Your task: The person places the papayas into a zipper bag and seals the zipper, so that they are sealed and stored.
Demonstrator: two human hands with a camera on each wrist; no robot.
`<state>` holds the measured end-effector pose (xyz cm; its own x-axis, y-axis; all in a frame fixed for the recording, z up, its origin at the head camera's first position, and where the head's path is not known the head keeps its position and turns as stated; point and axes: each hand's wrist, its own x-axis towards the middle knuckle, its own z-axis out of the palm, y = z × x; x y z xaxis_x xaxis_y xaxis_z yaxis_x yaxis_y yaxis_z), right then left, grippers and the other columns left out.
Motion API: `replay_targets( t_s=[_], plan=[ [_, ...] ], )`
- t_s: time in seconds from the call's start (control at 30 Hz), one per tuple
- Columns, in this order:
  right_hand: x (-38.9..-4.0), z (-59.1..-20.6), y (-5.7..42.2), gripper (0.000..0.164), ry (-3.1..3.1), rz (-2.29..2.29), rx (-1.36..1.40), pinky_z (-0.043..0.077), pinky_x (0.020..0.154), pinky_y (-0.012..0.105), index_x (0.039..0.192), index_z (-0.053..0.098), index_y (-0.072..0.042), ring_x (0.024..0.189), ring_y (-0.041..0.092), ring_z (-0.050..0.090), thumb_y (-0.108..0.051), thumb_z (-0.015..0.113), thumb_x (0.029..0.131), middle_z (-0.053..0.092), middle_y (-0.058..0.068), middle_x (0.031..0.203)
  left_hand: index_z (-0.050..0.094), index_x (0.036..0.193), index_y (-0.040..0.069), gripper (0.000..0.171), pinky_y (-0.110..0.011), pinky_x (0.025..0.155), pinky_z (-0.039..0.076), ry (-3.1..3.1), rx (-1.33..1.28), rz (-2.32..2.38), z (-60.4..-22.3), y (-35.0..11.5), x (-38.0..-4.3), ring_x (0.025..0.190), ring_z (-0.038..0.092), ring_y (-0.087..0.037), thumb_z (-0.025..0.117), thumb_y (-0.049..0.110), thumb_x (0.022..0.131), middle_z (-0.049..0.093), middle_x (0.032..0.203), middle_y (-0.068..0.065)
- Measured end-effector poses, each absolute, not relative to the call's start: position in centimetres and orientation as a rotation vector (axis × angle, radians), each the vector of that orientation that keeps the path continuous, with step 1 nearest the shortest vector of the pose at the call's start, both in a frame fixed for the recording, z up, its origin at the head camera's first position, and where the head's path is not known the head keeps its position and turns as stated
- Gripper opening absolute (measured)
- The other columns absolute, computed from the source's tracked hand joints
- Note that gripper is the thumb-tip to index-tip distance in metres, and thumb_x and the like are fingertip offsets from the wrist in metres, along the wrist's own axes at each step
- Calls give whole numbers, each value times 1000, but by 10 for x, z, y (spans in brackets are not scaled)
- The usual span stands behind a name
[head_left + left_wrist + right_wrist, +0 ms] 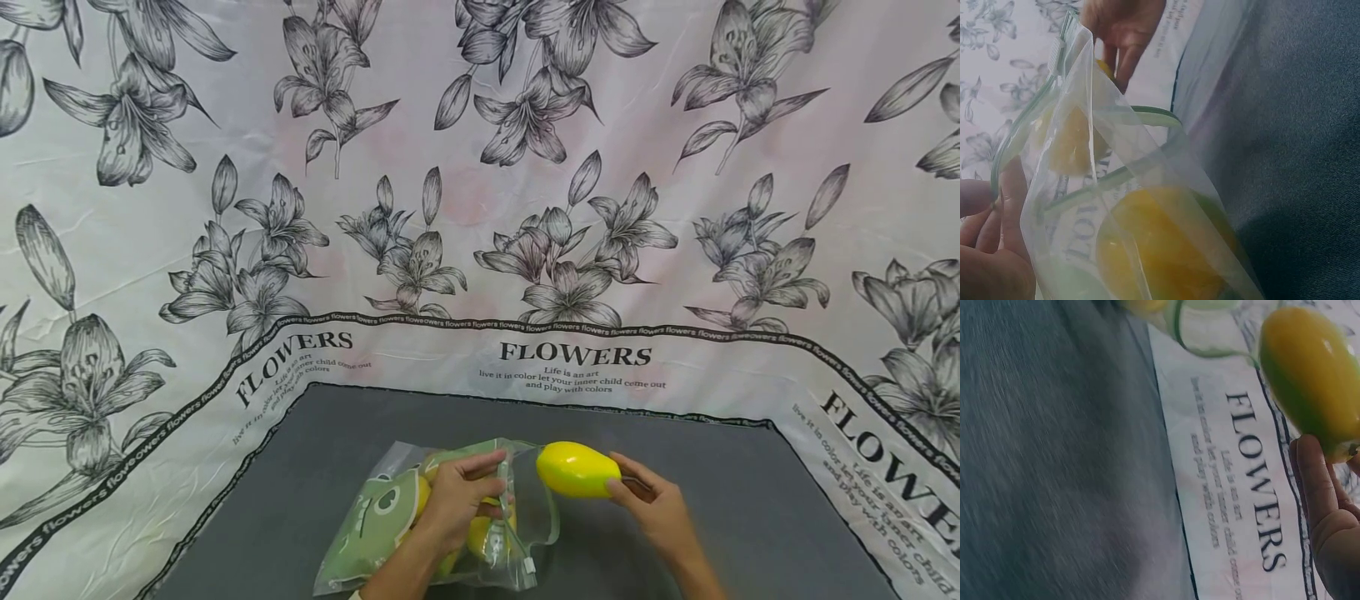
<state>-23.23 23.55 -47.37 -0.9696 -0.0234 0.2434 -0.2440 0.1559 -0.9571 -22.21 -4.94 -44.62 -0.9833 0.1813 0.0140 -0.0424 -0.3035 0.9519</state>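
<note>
My right hand (660,508) pinches a glossy yellow mango (577,469), tinged green underneath, by one end. It is held up just right of the mouth of a clear zip bag (345,558) printed with a green cartoon face. At that mouth, my left hand (459,496) grips the green-edged rim between thumb and fingers, and the opening gapes toward the mango. More yellow fruit (1160,244) shows through the plastic in the left wrist view. A white slider (529,566) sits at the near end of the zip. In the right wrist view, fingertips (1310,447) press the mango's lower end.
The bag lies on a dark grey table surface (750,500). White cloth (420,358) with black lily drawings and "FLOWERS" lettering rises behind the table and along both sides.
</note>
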Motion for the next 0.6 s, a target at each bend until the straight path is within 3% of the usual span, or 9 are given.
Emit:
replay_targets(
  t_s=[0.17, 0.4, 0.6],
  plan=[
    [-234, -481, 220, 42, -2252, 1892, 298, 57, 78, 28, 129, 60, 1, 96, 17, 64, -14, 70, 90, 61, 18, 122, 57, 129, -8, 46, -30, 59, 59, 1766, 178, 2420, -447, -49, -222, 76, 69, -24, 66, -7, 84, 52, 135, -22],
    [-240, -492, 202, 35, -2254, 1727, 361, 57, 73, 26, 121, 66, 0, 83, 17, 64, -12, 72, 88, 69, 7, 97, 58, 127, -7, 45, -29, 58, 59, 1775, 169, 2415, -447, -45, -223, 75, 69, -25, 67, -7, 83, 54, 132, -21],
    [-238, -497, 186, 36, -2219, 1758, 355, 57, 75, 26, 119, 66, 3, 83, 18, 65, -9, 74, 85, 69, 10, 99, 60, 126, -7, 44, -29, 57, 59, 1773, 170, 2416, -447, -43, -222, 74, 69, -25, 68, -7, 83, 56, 129, -21]
  ],
)
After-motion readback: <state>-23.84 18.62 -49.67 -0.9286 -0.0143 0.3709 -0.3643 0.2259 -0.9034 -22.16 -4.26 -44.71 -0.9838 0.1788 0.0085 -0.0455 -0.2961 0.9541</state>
